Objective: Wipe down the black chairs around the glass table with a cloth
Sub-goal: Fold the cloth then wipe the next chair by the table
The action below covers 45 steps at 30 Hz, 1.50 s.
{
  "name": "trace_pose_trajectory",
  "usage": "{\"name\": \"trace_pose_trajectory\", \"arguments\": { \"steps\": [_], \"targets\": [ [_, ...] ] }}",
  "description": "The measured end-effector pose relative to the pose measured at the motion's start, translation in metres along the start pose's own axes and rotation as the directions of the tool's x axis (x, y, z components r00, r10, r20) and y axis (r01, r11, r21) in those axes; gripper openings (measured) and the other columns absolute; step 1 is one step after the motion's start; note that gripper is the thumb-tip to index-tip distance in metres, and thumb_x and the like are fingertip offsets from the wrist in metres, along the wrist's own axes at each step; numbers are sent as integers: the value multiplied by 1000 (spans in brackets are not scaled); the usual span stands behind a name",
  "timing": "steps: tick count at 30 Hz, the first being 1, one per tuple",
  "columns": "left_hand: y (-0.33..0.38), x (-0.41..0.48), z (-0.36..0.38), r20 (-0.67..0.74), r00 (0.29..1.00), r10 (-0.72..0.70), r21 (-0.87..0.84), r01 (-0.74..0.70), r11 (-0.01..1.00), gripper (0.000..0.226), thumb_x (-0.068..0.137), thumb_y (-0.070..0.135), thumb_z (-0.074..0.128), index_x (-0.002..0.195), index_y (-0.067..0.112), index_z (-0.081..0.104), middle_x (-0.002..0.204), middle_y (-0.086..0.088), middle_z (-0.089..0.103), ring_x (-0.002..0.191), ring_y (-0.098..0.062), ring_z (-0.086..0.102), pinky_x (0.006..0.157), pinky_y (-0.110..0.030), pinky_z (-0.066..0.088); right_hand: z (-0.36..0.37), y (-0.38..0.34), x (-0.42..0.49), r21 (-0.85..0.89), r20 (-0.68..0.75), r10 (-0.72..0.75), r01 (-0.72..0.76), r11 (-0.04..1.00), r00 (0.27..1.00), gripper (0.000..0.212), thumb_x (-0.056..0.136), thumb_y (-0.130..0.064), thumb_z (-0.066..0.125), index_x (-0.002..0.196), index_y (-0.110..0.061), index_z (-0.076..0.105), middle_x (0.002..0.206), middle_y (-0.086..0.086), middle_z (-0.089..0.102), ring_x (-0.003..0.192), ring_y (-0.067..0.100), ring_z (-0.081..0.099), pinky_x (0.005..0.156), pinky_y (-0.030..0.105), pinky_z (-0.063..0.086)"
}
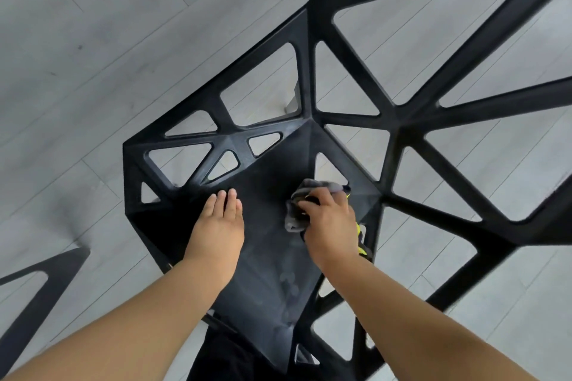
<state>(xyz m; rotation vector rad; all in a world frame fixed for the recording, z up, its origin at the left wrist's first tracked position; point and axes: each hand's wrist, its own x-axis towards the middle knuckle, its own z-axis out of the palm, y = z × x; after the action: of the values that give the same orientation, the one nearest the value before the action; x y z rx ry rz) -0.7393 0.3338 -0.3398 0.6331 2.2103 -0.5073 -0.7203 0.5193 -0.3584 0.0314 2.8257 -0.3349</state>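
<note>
Cloth [305, 195], grey with yellow trim, lies bunched on the black chair [266, 226] seat under the right hand [331, 223], whose fingers curl round it. Left hand [218, 226] rests flat, fingers straight, steadying the seat. Chair appears rigid moulded plastic, matte, with triangular cut-outs; cloth looks soft, light and easily gripped bunched.
</note>
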Motion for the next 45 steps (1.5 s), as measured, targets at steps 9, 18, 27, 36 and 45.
{"name": "trace_pose_trajectory", "arguments": {
  "steps": [9, 18, 27, 36, 45],
  "targets": [
    [-1, 5, 0, 32, 999, 18, 33, -19, 999, 82, 88, 10, 52, 145, -7, -3, 153, -28, -5, 143, -40, 2, 118, -45, 1, -25, -21, 106, -349, 47, -17, 32, 937, 999, 38, 84, -10, 50, 122, -12, 53, 128, 5, 38, 104, 33, 40, 69, 36, 31],
    [5, 4, -4, 64, 998, -20, 34, 18, 999, 79, 90, 10, 50, 145, -7, -4, 153, -29, -6, 143, -39, 2, 118, -44, 3, -41, 0, 105, -414, 196, -14, 96, 905, 980, 41, 85, -9, 52, 126, -11, 48, 128, 4, 31, 96, 29, 44, 57, 33, 34],
    [-3, -1, 5, 41, 996, -73, -152, 78, 985, 93, 87, 28, 62, 150, 10, -4, 157, -8, -14, 146, -20, -5, 117, -37, 7, -44, 47, 39, -436, 237, 194, -74, 897, 952, 49, 87, -15, 59, 132, -7, 44, 129, 9, 32, 104, 30, 51, 69, 36, 51],
    [1, -3, 6, 33, 994, -109, -121, 112, 986, 87, 89, 23, 57, 150, 11, -3, 158, -6, -12, 146, -18, -4, 117, -39, 6, -46, 50, 20, -565, 436, 300, -2, 825, 848, 46, 96, -20, 42, 140, -13, 36, 128, 10, 39, 122, 27, 38, 88, 33, 44],
    [-1, 3, 11, 38, 994, -99, -87, 102, 991, 91, 86, 23, 61, 150, 12, -2, 158, -6, -10, 146, -18, -3, 117, -40, 1, -41, 49, 1, -283, 271, 411, -336, 898, 871, 32, 93, -16, 43, 124, -8, 46, 121, 5, 46, 95, 20, 45, 76, 30, 43]
  ]
}}
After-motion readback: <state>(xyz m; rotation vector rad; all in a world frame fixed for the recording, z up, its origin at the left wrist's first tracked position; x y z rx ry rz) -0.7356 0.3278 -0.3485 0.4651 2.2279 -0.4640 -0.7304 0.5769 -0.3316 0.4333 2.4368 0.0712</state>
